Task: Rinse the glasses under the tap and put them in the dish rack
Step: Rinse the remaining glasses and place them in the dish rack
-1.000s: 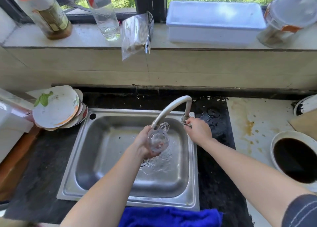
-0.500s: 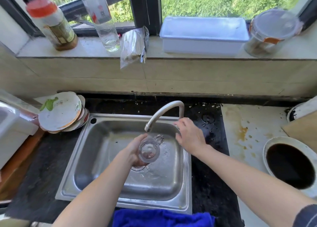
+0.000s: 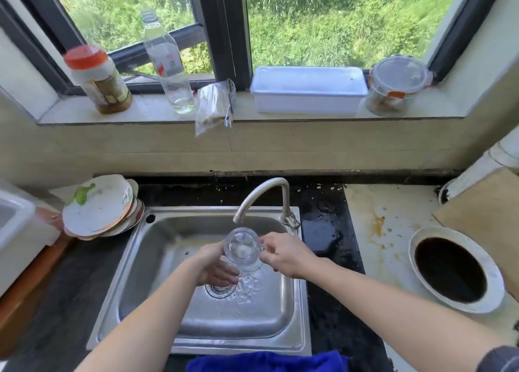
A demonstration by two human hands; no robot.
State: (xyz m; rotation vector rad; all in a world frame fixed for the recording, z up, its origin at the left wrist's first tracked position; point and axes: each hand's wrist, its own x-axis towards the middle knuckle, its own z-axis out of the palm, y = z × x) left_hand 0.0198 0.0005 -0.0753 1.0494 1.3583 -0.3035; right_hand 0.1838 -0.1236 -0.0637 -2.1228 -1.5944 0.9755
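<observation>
A clear glass mug point(image 3: 243, 248) with a small handle is held over the steel sink point(image 3: 157, 259), just below the spout of the curved tap point(image 3: 261, 196). My left hand point(image 3: 216, 267) grips the mug from the left and below. My right hand point(image 3: 283, 252) holds it from the right, fingers pinching at the handle. Water splashes onto the sink floor near the drain point(image 3: 220, 288). No dish rack can be made out with certainty.
A stack of dirty plates point(image 3: 98, 205) sits left of the sink, beside a white container point(image 3: 16, 231). A dark-filled bowl point(image 3: 455, 269) and a wooden board point(image 3: 488, 211) lie on the right counter. Jars, a bottle and a white box line the windowsill. A blue cloth point(image 3: 266, 362) hangs at the front edge.
My right hand has left the tap handle and come over to the mug's handle. The view has tilted upward, showing more window.
</observation>
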